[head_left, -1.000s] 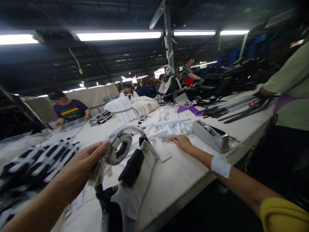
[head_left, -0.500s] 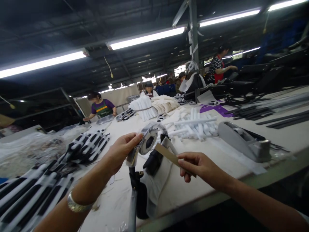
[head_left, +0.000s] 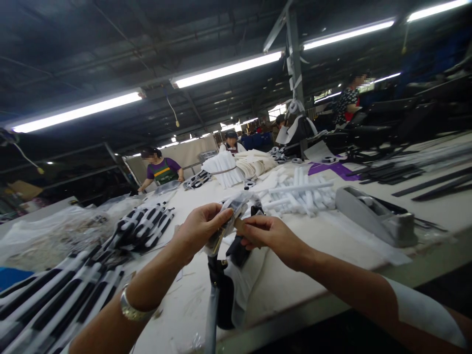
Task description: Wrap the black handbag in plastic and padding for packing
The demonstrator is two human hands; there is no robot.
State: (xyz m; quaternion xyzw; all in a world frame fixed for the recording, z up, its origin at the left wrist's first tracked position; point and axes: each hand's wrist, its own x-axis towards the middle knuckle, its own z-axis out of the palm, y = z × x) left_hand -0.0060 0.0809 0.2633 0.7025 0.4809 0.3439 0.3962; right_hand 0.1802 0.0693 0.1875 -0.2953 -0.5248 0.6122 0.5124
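Observation:
My left hand (head_left: 201,228) is closed on a clear plastic packet (head_left: 236,206) with a coiled strap inside, held up over the table (head_left: 287,280). My right hand (head_left: 267,233) is closed in a pinch on a tan card strip (head_left: 240,225), pressed up against the packet. Both hands meet just above a black and white bag (head_left: 228,290) that lies at the table's near edge, partly hidden by them.
Black-and-white striped straps (head_left: 110,250) lie at the left. A grey tape dispenser (head_left: 376,221) stands at the right, white rods (head_left: 302,194) behind it, black strips (head_left: 409,174) farther right. Other people work at the far end of the table.
My right hand picked the tan card strip up from the table and brought it to the packet in my left hand. The view swung left.

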